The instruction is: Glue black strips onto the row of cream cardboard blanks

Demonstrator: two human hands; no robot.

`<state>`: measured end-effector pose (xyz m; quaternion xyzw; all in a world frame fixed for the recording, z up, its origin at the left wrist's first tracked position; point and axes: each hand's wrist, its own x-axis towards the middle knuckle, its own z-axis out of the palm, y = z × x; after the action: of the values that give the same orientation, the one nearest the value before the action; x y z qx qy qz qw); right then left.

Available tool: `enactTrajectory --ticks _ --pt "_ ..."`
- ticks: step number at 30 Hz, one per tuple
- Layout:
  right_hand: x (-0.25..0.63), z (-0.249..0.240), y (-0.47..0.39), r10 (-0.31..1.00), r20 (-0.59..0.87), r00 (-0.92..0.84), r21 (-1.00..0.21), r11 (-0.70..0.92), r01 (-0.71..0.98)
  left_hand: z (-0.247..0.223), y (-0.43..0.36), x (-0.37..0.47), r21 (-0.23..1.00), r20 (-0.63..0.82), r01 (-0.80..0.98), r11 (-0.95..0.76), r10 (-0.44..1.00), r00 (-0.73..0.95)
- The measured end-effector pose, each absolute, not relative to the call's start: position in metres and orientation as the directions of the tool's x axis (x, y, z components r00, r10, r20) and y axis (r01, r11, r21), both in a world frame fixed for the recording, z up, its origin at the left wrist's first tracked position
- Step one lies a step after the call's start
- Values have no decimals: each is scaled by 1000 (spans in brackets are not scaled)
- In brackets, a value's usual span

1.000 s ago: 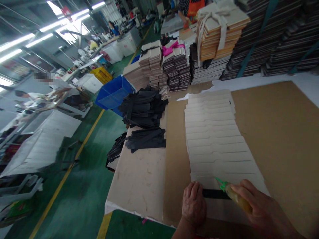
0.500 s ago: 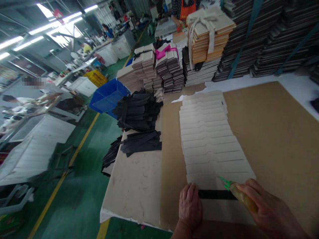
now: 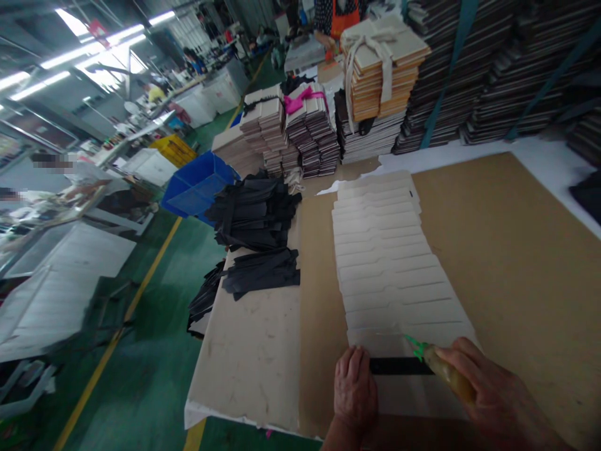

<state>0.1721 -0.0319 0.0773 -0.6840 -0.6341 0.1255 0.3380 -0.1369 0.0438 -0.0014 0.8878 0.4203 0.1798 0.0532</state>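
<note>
A row of overlapping pale sheets (image 3: 385, 250) runs up the brown board. Across the nearest sheet lies a black strip (image 3: 399, 366). My left hand (image 3: 354, 388) rests on the strip's left end, fingers together and pressed down. In my right hand (image 3: 479, 382) is a tool with a rounded tan handle and a green tip (image 3: 446, 369); the tip is over the strip's right part and the sheet just above it. My right fingers wrap round the handle.
Two piles of black strips (image 3: 263, 272) lie left of the brown board (image 3: 493, 250). Tied stacks of pieces (image 3: 310, 134) and a blue crate (image 3: 197, 185) stand beyond. A person in an orange apron (image 3: 345, 22) is at the far end. Workbenches line the left.
The whole view has shifted slightly, moving the scene a little left. Both hands keep nearly the same places against the sheets, with the tool still in my right hand.
</note>
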Motion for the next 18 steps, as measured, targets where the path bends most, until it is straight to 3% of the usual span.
enactTrajectory --ticks 8,14,18 --pt "198 81 -38 937 322 136 -467 32 884 2 46 -137 243 249 735 -633 773 583" --pt "180 83 -30 951 273 144 -569 39 821 4 47 -137 234 275 730 -642 764 584" --pt "201 78 -41 940 294 171 -504 0 864 6 48 -136 234 283 729 -643 763 581"
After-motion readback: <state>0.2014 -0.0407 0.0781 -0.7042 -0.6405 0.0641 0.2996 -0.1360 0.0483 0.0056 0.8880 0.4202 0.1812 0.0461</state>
